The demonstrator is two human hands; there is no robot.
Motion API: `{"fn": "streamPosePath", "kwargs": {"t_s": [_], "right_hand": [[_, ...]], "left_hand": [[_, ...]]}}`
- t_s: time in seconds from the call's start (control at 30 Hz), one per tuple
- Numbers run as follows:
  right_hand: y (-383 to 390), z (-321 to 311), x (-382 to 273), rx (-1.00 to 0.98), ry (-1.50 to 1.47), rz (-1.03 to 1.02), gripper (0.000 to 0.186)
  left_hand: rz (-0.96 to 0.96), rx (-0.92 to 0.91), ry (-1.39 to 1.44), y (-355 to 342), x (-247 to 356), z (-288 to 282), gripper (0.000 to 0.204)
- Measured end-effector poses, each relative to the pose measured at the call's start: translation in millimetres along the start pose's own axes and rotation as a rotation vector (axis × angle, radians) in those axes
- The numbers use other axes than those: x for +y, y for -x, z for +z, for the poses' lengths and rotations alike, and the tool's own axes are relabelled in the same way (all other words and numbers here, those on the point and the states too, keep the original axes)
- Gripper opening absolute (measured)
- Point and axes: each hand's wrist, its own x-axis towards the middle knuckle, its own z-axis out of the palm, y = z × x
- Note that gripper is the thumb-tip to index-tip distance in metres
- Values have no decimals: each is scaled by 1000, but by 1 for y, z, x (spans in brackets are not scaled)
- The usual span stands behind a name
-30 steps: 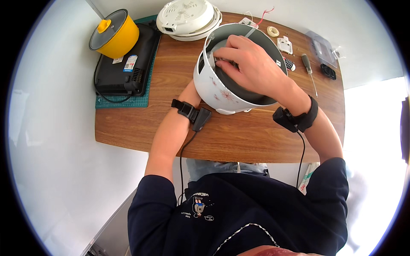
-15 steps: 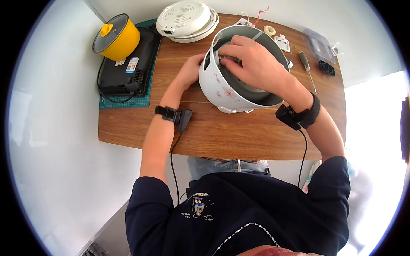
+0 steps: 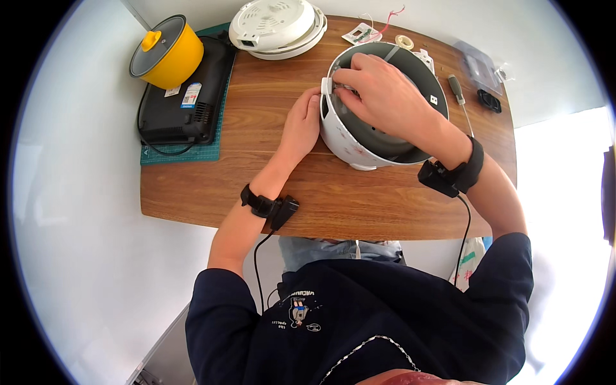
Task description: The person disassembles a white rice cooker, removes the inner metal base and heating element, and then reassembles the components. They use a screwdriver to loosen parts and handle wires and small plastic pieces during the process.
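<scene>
A white rice cooker shell (image 3: 351, 149) with a pink flower pattern and a grey inside stands in front of me, leaning slightly. Against the outside of its left wall rests my left hand (image 3: 304, 123), fingers together and bracing it. My right hand (image 3: 385, 96) reaches in over the rim, its thumb and fingers pinched at the inner left wall. What they pinch is hidden. Between the two hands, a white plastic piece (image 3: 326, 86) sits on the rim, beside a slot in the wall.
Back left, a yellow pot (image 3: 172, 61) sits on a black appliance (image 3: 173, 119) over a green cutting mat (image 3: 215, 146). White round covers (image 3: 276, 29) lie behind. Around the right edge are a screwdriver (image 3: 458, 93), tape roll (image 3: 404, 42), clear box (image 3: 478, 67) and wired panel (image 3: 361, 33).
The shell has shifted right and turned a little, uncovering more of the wired panel behind it. My left hand has followed along its outer wall. My right hand stays pinched inside.
</scene>
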Motion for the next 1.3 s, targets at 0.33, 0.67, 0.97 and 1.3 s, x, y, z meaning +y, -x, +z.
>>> {"fn": "streamPosePath", "kwargs": {"t_s": [0.33, 0.67, 0.97, 1.3], "right_hand": [[-6, 4, -13, -72, 79, 24, 12], [-8, 11, -14, -104, 122, -19, 12], [-7, 15, -18, -116, 163, -31, 13], [-3, 17, -3, -64, 31, -77, 20]], "left_hand": [[284, 89, -137, 4, 32, 5, 39], [306, -43, 63, 1, 21, -4, 55], [255, -217, 284, -5, 15, -26, 47], [160, -247, 350, -10, 12, -32, 52]]}}
